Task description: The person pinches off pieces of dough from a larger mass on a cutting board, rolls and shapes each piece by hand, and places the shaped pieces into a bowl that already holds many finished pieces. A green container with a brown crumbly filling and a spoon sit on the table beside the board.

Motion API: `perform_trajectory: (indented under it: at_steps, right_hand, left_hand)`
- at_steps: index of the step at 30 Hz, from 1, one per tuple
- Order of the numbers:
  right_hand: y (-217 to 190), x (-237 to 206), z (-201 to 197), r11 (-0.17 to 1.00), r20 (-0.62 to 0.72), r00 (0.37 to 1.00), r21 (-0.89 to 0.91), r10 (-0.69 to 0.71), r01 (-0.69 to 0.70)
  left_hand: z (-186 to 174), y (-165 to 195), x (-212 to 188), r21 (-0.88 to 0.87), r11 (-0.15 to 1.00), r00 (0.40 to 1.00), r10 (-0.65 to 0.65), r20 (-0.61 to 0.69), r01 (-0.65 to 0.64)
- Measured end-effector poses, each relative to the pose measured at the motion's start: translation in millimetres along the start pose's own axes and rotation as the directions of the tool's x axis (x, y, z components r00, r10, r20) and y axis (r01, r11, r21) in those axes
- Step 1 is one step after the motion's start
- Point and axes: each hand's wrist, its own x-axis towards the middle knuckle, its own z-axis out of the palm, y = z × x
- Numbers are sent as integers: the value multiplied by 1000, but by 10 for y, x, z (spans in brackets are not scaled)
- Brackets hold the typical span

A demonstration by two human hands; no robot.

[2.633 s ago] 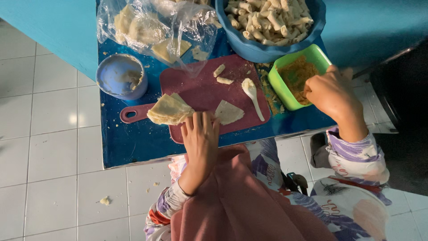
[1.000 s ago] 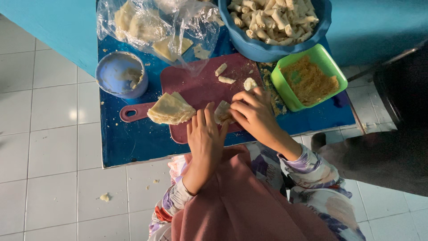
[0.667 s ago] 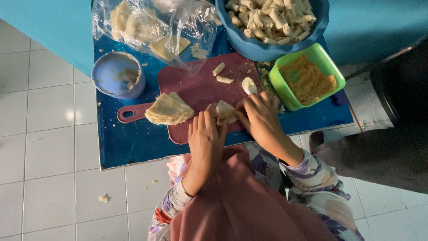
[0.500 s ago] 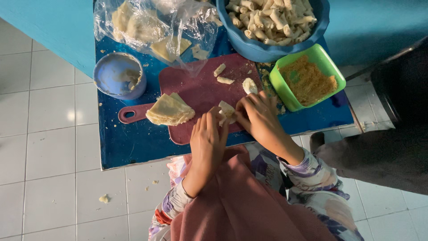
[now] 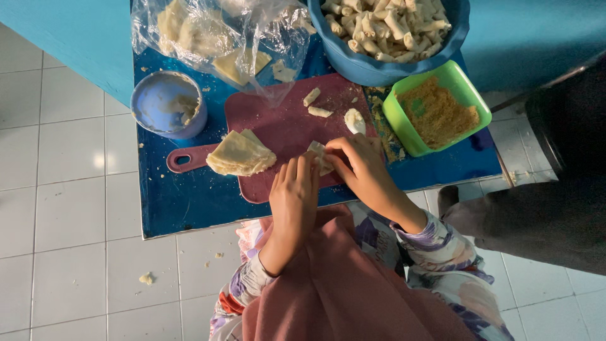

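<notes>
Dim, cool bluish light, soft glare on white floor tiles (image 5: 63, 189), murky right side, mostly sharp

Home kitchen corner – low blue table (image 5: 189, 208) on white tiled floor (image 5: 63, 208), cutting board (image 5: 284, 120), bowl of rolls (image 5: 391, 31).

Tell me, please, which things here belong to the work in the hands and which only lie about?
In use: left hand and right hand on a small wrapper piece; cutting board; wrapper stack; green tub of filling; bowl of finished rolls.

Lying about: plastic bag; small blue cup; floor crumbs.
</notes>
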Motion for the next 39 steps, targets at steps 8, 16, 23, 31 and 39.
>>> perform_trajectory:
  at_steps: [8, 16, 23, 31, 39]
  right_hand:
    - [4, -53, 70, 999, -8, 1000, 24, -28, 28]
    - [16, -61, 54, 972, -26, 976, -98, -218, 214]
    - [88, -67, -2, 942, 50, 956, -162, -290, 295]
    - [171, -1, 52, 961, 49, 967, -107, -251, 255]
    - [222, 138, 32, 987, 115, 981, 49, -159, 155]
  left_hand:
    - [42, -28, -17, 1, 1000, 1000, -17, 20, 17]
    - [-138, -60, 29, -47, 997, 993, 66, 101, -62]
    - [-365, -183, 122, -26, 944, 935, 328, 133, -328]
    - [-232, -170, 156, -33, 968, 967, 249, 61, -248]
    - [-134, -132, 138, -10, 988, 986, 152, 67, -152]
